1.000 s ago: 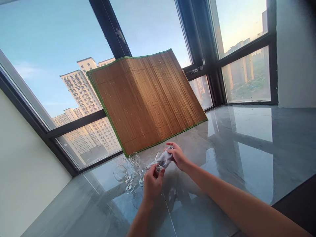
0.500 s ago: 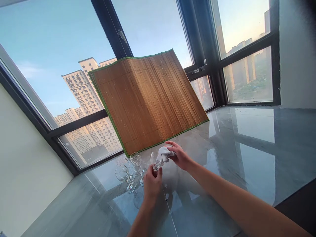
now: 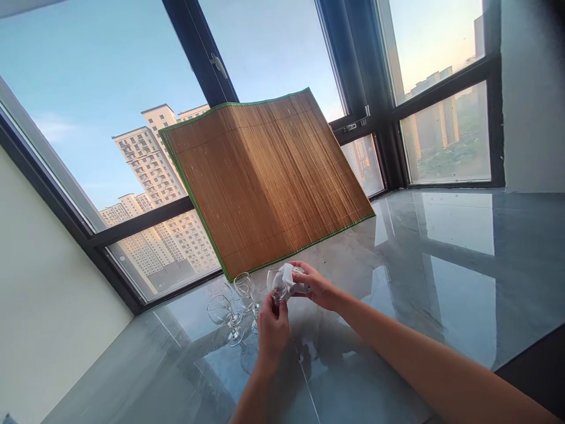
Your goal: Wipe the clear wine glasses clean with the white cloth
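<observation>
My left hand (image 3: 273,327) is closed around the lower part of a clear wine glass (image 3: 274,278), whose bowl points up. Bunched in my right hand (image 3: 315,285) is a white cloth (image 3: 289,281), pressed against the right side of the bowl. The cloth and fingers cover part of the glass. Just left of my left hand, several clear stemmed glasses stand close together on the glossy grey surface, among them a front wine glass (image 3: 220,311) and a taller-looking one behind it (image 3: 243,285).
A bamboo mat (image 3: 269,176) with green edging leans against the window frame (image 3: 212,70) behind the glasses. The grey tiled ledge (image 3: 353,365) is shiny and reflects the windows. A white wall (image 3: 48,294) stands on the left.
My right hand has shifted slightly down and left, bringing the cloth further around the side of the bowl. My left hand keeps its hold on the glass.
</observation>
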The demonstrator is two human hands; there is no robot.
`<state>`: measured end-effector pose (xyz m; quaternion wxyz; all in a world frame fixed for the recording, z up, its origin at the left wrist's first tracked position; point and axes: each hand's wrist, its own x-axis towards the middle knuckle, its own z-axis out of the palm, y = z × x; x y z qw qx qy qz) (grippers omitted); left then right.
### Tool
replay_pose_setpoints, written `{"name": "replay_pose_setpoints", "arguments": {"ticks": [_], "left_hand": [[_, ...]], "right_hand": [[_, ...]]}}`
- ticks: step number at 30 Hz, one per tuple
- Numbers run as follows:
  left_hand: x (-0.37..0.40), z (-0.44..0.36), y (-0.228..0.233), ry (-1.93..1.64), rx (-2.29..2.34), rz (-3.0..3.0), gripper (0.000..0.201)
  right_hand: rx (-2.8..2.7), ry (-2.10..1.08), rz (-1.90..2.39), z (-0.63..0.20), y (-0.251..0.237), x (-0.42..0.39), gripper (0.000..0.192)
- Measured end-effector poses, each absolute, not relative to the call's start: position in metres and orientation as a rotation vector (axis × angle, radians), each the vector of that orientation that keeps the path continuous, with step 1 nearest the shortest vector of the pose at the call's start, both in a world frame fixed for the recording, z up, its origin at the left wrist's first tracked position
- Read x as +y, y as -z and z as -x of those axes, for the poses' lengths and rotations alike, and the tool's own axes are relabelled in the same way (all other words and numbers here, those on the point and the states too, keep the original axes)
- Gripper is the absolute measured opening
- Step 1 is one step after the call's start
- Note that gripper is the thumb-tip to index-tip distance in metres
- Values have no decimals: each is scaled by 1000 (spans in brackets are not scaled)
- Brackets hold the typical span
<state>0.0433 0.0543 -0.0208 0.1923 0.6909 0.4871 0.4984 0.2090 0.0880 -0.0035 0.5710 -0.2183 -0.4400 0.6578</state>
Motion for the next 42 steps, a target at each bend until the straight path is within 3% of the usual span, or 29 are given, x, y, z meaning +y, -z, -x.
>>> {"name": "replay_pose_setpoints", "arguments": {"ticks": [8,18,20,28,42], "left_hand": [[59,-38,25,-1202,1748,-2050,47],[49,-42,17,-915,1782,-2240,42],[47,-44,17,-949,1745,-2257,44],[51,-40,19,-1084,1778,-2214,47],[45,-37,14,-1146,1648,-2295,44]], "right_hand": [[-1129,-1114,701,-203,3,92,69],[-1145,-167,934,-209,12,101,65],[-1173,-192,934,-209,11,102,66],[-1316,-846,735,-210,1,91,49],[-1240,-1166,658,-219,-3,99,49]]}}
